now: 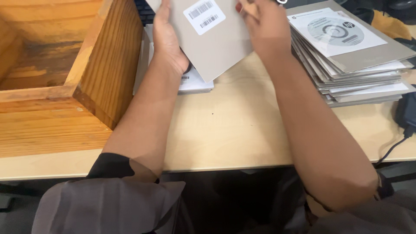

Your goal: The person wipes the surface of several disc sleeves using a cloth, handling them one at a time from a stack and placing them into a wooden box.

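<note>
Both the left hand (167, 37) and the right hand (264, 26) grip a grey card sleeve (214, 41) at twelve o'clock, its top edge and the fingertips cut off by the frame. It partly hides a small white pile (195, 82) beneath. The pale wooden desk (229, 125) carries a wooden box (86, 56) at ten o'clock and a stack of sleeves (359, 69) at two.

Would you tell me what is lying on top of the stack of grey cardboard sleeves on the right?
A white paper sheet printed with a disc picture lies on the stack of grey cardboard sleeves. Whatever the sleeves hold is covered.
</note>
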